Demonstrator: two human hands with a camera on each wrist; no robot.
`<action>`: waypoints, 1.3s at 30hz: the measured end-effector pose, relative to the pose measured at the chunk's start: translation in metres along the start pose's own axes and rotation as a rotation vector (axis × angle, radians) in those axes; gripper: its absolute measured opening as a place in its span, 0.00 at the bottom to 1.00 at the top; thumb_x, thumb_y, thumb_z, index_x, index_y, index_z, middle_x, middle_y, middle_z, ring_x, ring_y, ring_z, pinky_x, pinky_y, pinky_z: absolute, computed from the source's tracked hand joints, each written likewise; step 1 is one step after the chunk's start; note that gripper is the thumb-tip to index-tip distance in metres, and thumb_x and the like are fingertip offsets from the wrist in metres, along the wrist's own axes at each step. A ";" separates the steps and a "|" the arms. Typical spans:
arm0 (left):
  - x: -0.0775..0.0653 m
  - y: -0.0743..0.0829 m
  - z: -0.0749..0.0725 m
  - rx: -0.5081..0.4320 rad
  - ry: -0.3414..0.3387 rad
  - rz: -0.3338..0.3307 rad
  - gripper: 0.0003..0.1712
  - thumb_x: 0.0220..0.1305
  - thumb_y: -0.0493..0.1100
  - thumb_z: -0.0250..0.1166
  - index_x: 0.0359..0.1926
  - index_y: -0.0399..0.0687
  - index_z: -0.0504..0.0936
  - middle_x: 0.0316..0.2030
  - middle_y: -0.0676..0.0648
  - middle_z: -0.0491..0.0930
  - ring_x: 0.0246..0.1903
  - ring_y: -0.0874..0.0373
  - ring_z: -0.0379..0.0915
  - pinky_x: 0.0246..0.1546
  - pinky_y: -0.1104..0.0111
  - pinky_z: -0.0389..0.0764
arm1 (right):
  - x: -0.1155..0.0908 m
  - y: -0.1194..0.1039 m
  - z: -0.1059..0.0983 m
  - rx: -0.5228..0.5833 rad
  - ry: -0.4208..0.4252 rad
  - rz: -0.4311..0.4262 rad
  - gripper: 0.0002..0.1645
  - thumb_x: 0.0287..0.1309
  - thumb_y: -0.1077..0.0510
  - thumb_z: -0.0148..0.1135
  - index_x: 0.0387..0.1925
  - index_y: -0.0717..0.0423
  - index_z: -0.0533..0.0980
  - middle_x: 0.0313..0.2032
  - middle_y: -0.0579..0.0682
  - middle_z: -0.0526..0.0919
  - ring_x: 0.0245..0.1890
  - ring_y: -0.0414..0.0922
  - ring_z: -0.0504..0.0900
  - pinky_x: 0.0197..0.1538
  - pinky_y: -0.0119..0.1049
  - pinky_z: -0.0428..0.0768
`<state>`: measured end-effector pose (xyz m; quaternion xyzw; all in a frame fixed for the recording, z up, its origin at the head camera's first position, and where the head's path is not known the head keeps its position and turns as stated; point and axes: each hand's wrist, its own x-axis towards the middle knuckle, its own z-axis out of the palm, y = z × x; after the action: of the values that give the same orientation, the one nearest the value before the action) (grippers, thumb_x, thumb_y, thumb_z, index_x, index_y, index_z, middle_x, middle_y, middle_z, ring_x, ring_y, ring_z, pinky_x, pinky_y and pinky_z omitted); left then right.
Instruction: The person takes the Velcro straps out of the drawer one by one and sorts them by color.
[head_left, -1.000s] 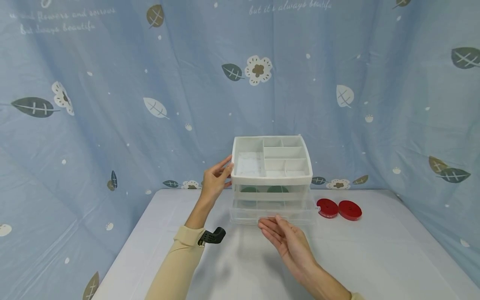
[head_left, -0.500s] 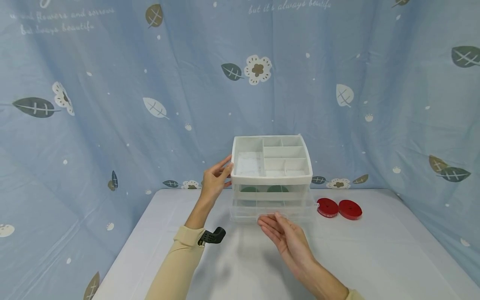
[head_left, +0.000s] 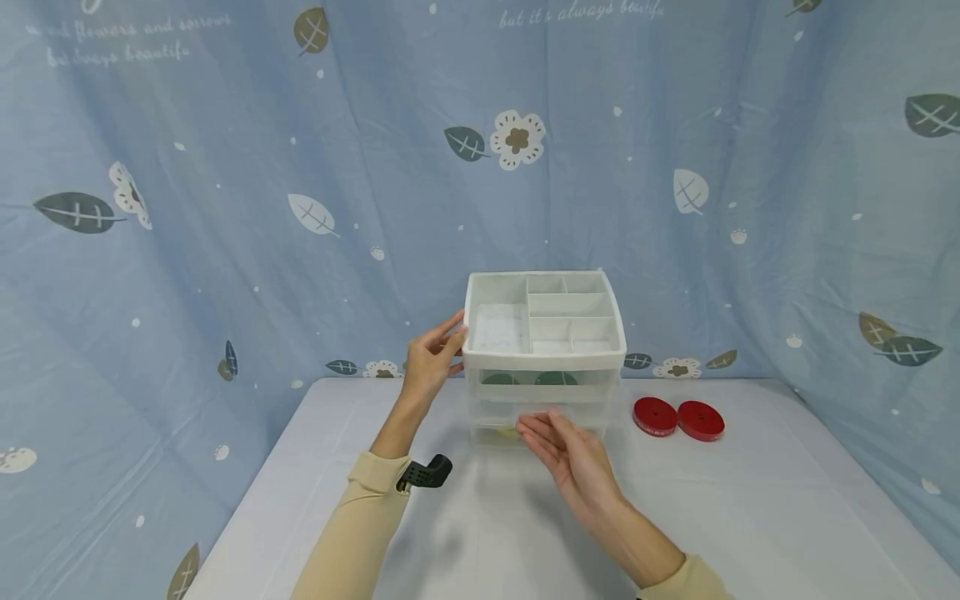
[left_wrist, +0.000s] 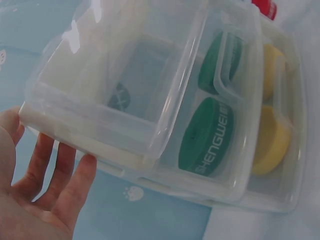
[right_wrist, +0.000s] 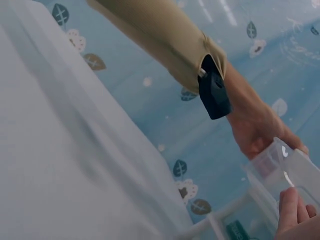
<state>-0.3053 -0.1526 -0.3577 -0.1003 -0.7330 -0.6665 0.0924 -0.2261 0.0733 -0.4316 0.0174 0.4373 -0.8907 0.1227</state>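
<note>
A small clear-and-white drawer organizer point(head_left: 543, 362) stands at the back of the table, with a compartment tray on top. My left hand point(head_left: 429, 362) rests against its left side, fingers mostly straight; the left wrist view shows the fingertips touching that side. My right hand point(head_left: 573, 471) is at a clear drawer front, fingers extended against it; the exact contact is partly hidden. In the left wrist view, green rolls marked SHENGWEI point(left_wrist: 207, 137) lie in one drawer, with yellow rolls point(left_wrist: 272, 142) in the drawer beside it. The clear drawer point(left_wrist: 135, 117) nearest my left hand holds no roll I can see.
Two red rolls point(head_left: 701, 421) lie on the white-covered table point(head_left: 757, 500), to the right of the organizer. A blue patterned curtain point(head_left: 420, 192) hangs close behind. A black wrist device point(head_left: 426, 472) sits on my left forearm.
The protruding clear drawer has slid back into the organizer. My right hand moved slightly forward with it, and yellow now shows low in the organizer. My left hand stayed in place.
</note>
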 end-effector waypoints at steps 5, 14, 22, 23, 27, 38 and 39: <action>-0.002 0.001 0.001 0.012 0.012 0.007 0.25 0.71 0.46 0.60 0.67 0.57 0.74 0.51 0.35 0.80 0.38 0.63 0.80 0.52 0.53 0.83 | 0.011 -0.002 0.000 -0.005 -0.027 -0.007 0.30 0.71 0.50 0.54 0.62 0.69 0.67 0.59 0.60 0.80 0.58 0.48 0.81 0.61 0.34 0.78; -0.001 0.000 0.002 0.009 0.025 0.014 0.24 0.71 0.47 0.60 0.67 0.56 0.74 0.51 0.35 0.80 0.38 0.63 0.80 0.51 0.53 0.84 | 0.032 -0.008 0.002 0.000 -0.026 -0.027 0.28 0.73 0.51 0.51 0.62 0.69 0.66 0.58 0.60 0.80 0.57 0.47 0.82 0.61 0.32 0.78; 0.001 -0.002 0.003 0.004 0.022 0.008 0.24 0.70 0.47 0.61 0.66 0.57 0.75 0.52 0.34 0.80 0.38 0.63 0.79 0.50 0.53 0.84 | 0.046 -0.012 0.002 0.030 -0.008 -0.032 0.24 0.74 0.52 0.50 0.59 0.68 0.66 0.48 0.54 0.86 0.53 0.45 0.84 0.61 0.32 0.78; 0.002 -0.001 0.003 0.003 0.021 0.007 0.24 0.70 0.47 0.61 0.66 0.57 0.75 0.52 0.34 0.80 0.38 0.63 0.79 0.50 0.54 0.84 | 0.047 -0.013 0.003 0.028 -0.010 -0.031 0.24 0.74 0.52 0.50 0.60 0.68 0.66 0.48 0.54 0.86 0.53 0.45 0.84 0.61 0.32 0.78; 0.002 0.000 0.003 0.000 0.019 0.006 0.24 0.70 0.47 0.61 0.66 0.56 0.75 0.52 0.33 0.79 0.38 0.63 0.79 0.50 0.55 0.84 | 0.049 -0.014 0.003 0.021 -0.012 -0.025 0.26 0.74 0.52 0.49 0.62 0.68 0.65 0.48 0.54 0.86 0.54 0.45 0.84 0.61 0.31 0.78; 0.001 0.000 0.000 0.000 0.015 0.012 0.24 0.71 0.47 0.61 0.67 0.56 0.74 0.52 0.32 0.79 0.37 0.64 0.79 0.49 0.55 0.85 | 0.051 -0.012 0.004 0.009 -0.009 -0.033 0.26 0.74 0.52 0.50 0.61 0.68 0.66 0.47 0.54 0.86 0.53 0.45 0.85 0.60 0.31 0.79; 0.001 -0.001 0.000 -0.001 0.017 0.012 0.24 0.71 0.47 0.61 0.67 0.56 0.74 0.52 0.33 0.79 0.37 0.64 0.79 0.49 0.55 0.85 | 0.052 -0.012 0.004 0.011 -0.010 -0.035 0.25 0.74 0.52 0.50 0.61 0.68 0.66 0.47 0.54 0.86 0.53 0.45 0.85 0.60 0.31 0.79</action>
<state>-0.3065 -0.1522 -0.3580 -0.0992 -0.7313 -0.6669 0.1024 -0.2785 0.0667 -0.4270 0.0062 0.4320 -0.8952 0.1093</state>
